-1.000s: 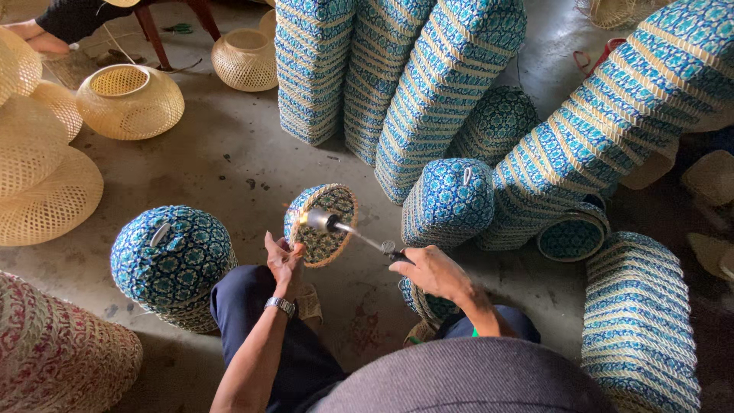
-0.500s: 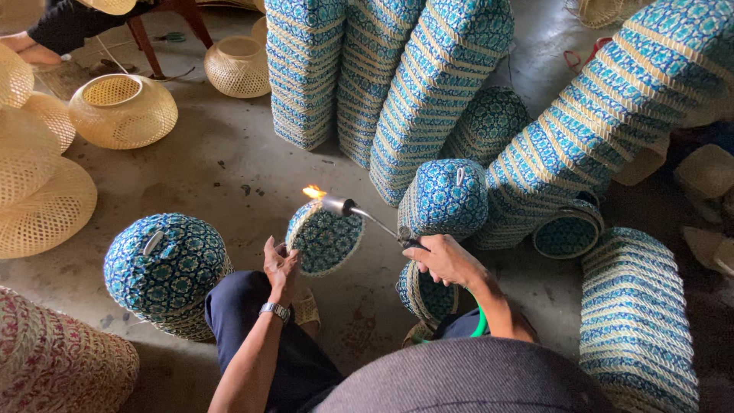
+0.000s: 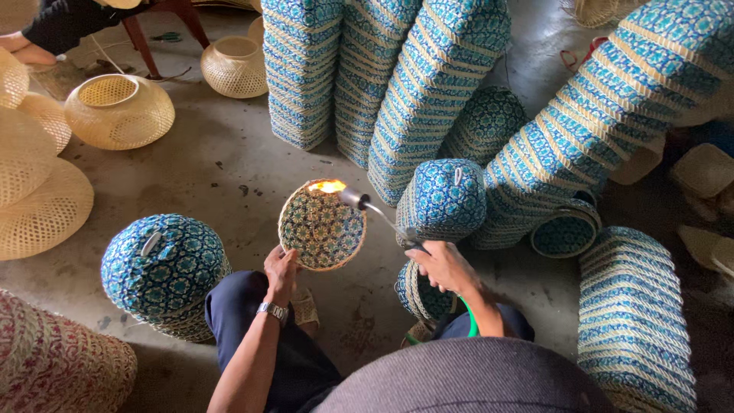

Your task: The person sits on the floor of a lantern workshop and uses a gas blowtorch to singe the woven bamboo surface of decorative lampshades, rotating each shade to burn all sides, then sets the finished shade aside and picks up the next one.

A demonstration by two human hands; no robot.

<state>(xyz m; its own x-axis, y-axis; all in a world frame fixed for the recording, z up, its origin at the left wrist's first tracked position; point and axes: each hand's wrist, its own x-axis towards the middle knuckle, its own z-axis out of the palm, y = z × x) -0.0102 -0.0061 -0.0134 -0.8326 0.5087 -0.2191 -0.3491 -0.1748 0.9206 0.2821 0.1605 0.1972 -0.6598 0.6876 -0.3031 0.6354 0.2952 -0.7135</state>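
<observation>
The left hand (image 3: 281, 268) pinches the lower rim of a round woven lid (image 3: 322, 226), fingers clenched on its edge at about six o'clock, holding the disc tilted up so its blue-patterned inner face shows to the camera. The right hand (image 3: 443, 265) is closed around the grip of a gas torch (image 3: 380, 216), whose thin tube runs up toward ten o'clock and ends in a small flame (image 3: 329, 186) licking the lid's top rim at twelve o'clock. Both forearms rise from the bottom of the view, the left with a wristwatch (image 3: 271, 310), elbows bent over the knees.

Bare concrete floor (image 3: 222, 172) lies open above and left of the lid, from nine to twelve o'clock; to the right the room is tight, with a blue domed basket (image 3: 447, 199) just beside the torch tube at three o'clock. A second blue domed basket (image 3: 164, 268) stands near the left knee at eight o'clock, and what seems to be another blue piece (image 3: 417, 294) sits partly hidden under the right wrist.

Behind, three tall stacks of blue baskets (image 3: 382, 76) lean at twelve to one o'clock, a fourth slants across at two o'clock, and one stands at four o'clock. Two plain bamboo baskets (image 3: 118, 111) sit at ten and eleven o'clock, with flat bamboo shades (image 3: 38, 206) at the left edge.
</observation>
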